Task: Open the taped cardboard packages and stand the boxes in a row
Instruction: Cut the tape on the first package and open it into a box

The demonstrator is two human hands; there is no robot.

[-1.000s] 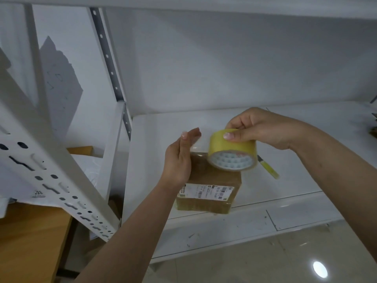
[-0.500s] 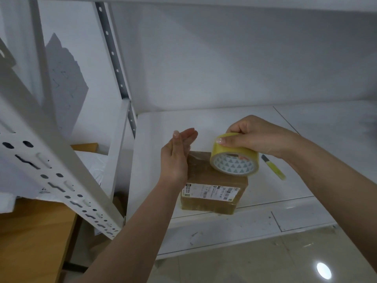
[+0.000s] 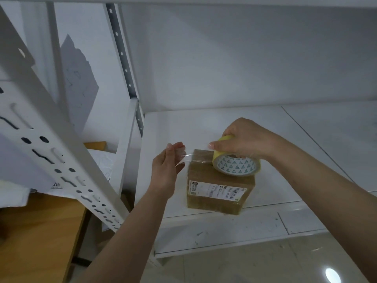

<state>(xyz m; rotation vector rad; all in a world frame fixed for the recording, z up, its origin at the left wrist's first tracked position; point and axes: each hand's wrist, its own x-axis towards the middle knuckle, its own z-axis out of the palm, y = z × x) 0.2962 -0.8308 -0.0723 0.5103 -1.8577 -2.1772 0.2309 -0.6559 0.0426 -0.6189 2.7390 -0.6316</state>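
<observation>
Right now, from the head camera, my right hand point(image 3: 242, 139) grips the yellow tape roll point(image 3: 236, 164) from above, fingers curled over its rim and thumb tip pressed to its near edge, holding it down on the top of the taped cardboard package point(image 3: 216, 193). I judge that steadies both roll and package while the strip pays out. My left hand point(image 3: 165, 168) is held edge-on, fingers nearly straight and close together, with the free end of clear tape point(image 3: 184, 156) stuck to the fingertips and stretched taut across to the roll; whether the thumb pinches it from behind I cannot tell.

The package stands near the front edge of the white shelf point(image 3: 204, 123), just inside the perforated upright point(image 3: 61, 160).

Its front bears a white shipping label point(image 3: 218, 192) with barcodes, print too small to read. The roll's core shows a pattern of green triangles, no legible brand.
</observation>
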